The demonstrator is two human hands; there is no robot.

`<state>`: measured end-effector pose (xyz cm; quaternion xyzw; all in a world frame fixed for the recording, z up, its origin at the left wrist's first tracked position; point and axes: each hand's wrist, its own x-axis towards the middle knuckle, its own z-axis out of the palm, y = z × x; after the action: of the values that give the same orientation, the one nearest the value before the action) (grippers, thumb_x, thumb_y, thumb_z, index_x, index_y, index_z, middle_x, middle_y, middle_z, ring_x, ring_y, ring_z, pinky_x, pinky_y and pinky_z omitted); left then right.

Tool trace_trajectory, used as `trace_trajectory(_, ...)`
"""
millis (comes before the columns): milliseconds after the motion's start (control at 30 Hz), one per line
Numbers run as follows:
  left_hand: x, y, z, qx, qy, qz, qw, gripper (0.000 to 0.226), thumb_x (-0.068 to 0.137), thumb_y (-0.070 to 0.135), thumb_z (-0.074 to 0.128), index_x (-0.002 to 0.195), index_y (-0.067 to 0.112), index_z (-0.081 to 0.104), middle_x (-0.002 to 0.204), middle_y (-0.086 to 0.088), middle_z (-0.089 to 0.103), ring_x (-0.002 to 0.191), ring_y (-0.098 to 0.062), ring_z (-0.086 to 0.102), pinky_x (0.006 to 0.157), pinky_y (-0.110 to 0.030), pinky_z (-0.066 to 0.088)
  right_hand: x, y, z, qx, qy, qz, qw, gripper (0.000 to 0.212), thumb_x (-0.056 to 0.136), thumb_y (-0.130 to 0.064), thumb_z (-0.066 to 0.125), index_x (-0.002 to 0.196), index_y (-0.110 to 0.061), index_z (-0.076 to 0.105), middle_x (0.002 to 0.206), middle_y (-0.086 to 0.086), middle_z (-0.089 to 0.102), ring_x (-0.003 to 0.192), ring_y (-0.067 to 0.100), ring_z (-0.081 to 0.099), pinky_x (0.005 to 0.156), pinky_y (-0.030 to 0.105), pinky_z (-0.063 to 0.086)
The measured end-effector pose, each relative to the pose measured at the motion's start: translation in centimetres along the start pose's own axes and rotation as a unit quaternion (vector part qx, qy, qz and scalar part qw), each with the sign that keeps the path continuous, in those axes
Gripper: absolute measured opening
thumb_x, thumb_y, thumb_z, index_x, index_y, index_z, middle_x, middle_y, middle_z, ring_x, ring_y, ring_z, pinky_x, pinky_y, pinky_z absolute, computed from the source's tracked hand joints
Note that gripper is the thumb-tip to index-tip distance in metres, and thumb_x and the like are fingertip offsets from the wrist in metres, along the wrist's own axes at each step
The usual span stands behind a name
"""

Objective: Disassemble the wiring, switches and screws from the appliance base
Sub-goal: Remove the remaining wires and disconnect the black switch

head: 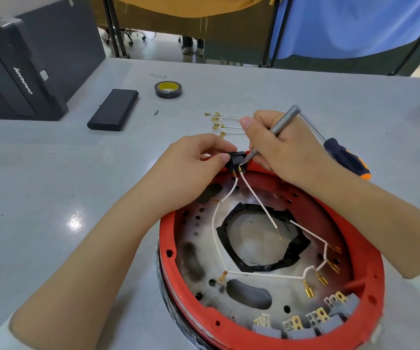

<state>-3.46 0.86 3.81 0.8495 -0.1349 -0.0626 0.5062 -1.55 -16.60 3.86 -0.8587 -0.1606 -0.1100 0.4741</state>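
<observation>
My left hand (199,157) pinches the black switch (234,160) at the red base's (370,263) far rim; my right hand (279,145), just right, grips a grey tool (283,121) angled down-left into it.

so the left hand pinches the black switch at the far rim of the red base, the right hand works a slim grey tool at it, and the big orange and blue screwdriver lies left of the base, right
Not quite. In the head view, the orange and blue screwdriver lies on the table right of the red base, beyond the right hand. The left hand does pinch the black switch while the grey tool works at it.
</observation>
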Motion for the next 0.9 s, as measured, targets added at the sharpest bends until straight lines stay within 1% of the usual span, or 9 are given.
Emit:
trace_trajectory(133,-0.06,-0.03,0.01,0.001,-0.001,-0.001,1.0,0.018,0.095,0.024,0.054,0.101,0.035,0.068,0.094,0.019,0.069,0.092,0.002,0.063,0.087,-0.023,0.047,0.05,0.03,-0.1,0.036,-0.007,0.013,0.999,0.048,0.099,-0.028,0.049,0.066,0.004,0.038,0.039,-0.008,0.035,0.032,0.005,0.032,0.037,0.013,0.025)
trace_trajectory(267,0.0,-0.02,0.01,0.003,0.001,0.001,1.0,0.019,0.095,0.024,0.054,0.101,0.034,0.068,0.094,0.019,0.069,0.092,0.002,0.063,0.088,-0.022,0.047,-0.19,0.0,-0.2,0.042,-0.002,0.003,0.999,0.05,0.099,-0.03,0.049,0.068,0.007,0.038,0.04,-0.007,0.035,0.034,0.006,0.032,0.038,0.014,0.026)
trace_trajectory(333,0.02,-0.02,0.01,0.005,0.001,0.002,1.0,0.018,0.095,0.024,0.054,0.102,0.034,0.068,0.093,0.019,0.069,0.092,0.002,0.063,0.089,-0.022,0.048,-0.29,-0.05,-0.19,0.026,0.011,-0.009,1.0,0.049,0.099,-0.031,0.05,0.066,0.003,0.037,0.041,-0.006,0.036,0.035,0.006,0.034,0.038,0.014,0.027)
trace_trajectory(467,-0.02,0.02,0.03,-0.001,-0.002,0.002,1.0,0.018,0.095,0.024,0.054,0.102,0.034,0.068,0.093,0.017,0.07,0.091,0.002,0.064,0.09,-0.022,0.048,-0.36,-0.04,-0.01,-0.004,0.019,-0.016,1.0,0.048,0.098,-0.033,0.05,0.061,-0.009,0.032,0.043,-0.005,0.036,0.037,0.007,0.034,0.041,0.013,0.027)
trace_trajectory(567,0.0,0.0,0.03,0.001,-0.001,0.001,1.0,0.018,0.095,0.024,0.054,0.102,0.034,0.068,0.093,0.018,0.069,0.088,0.004,0.063,0.084,-0.019,0.047,-0.1,0.08,0.01,0.016,0.009,-0.001,1.0,0.046,0.098,-0.033,0.049,0.059,-0.014,0.034,0.04,-0.008,0.035,0.035,0.007,0.033,0.039,0.012,0.024)
trace_trajectory(633,0.03,0.0,0.03,0.006,0.0,0.002,1.0,0.018,0.095,0.025,0.054,0.101,0.035,0.068,0.092,0.019,0.069,0.084,0.006,0.062,0.077,-0.016,0.045,-0.02,0.19,-0.06,0.032,0.004,0.006,0.999,0.047,0.097,-0.034,0.049,0.06,-0.01,0.034,0.038,-0.009,0.034,0.033,0.006,0.032,0.038,0.012,0.024)
trace_trajectory(667,0.05,-0.01,0.03,0.008,0.0,0.002,1.0,0.018,0.095,0.025,0.054,0.101,0.036,0.068,0.091,0.019,0.069,0.084,0.007,0.062,0.076,-0.015,0.045,-0.04,0.25,-0.1,0.037,0.002,0.006,0.999,0.048,0.096,-0.035,0.049,0.061,-0.007,0.034,0.038,-0.009,0.034,0.033,0.006,0.031,0.037,0.013,0.024)
trace_trajectory(767,0.07,-0.01,0.04,0.01,0.0,0.002,1.0,0.019,0.095,0.025,0.054,0.102,0.035,0.068,0.092,0.019,0.069,0.087,0.005,0.063,0.084,-0.017,0.047,-0.24,0.21,-0.16,0.035,0.008,-0.001,0.999,0.05,0.097,-0.034,0.05,0.065,0.001,0.036,0.041,-0.007,0.033,0.034,0.006,0.029,0.037,0.014,0.024)
trace_trajectory(900,0.09,0.0,0.04,0.009,-0.001,0.003,1.0,0.019,0.095,0.025,0.054,0.103,0.035,0.068,0.093,0.019,0.069,0.089,0.004,0.063,0.087,-0.019,0.047,-0.43,-0.07,-0.16,-0.005,0.021,-0.016,1.0,0.048,0.098,-0.033,0.05,0.062,-0.006,0.033,0.043,-0.005,0.035,0.036,0.007,0.034,0.04,0.013,0.026)
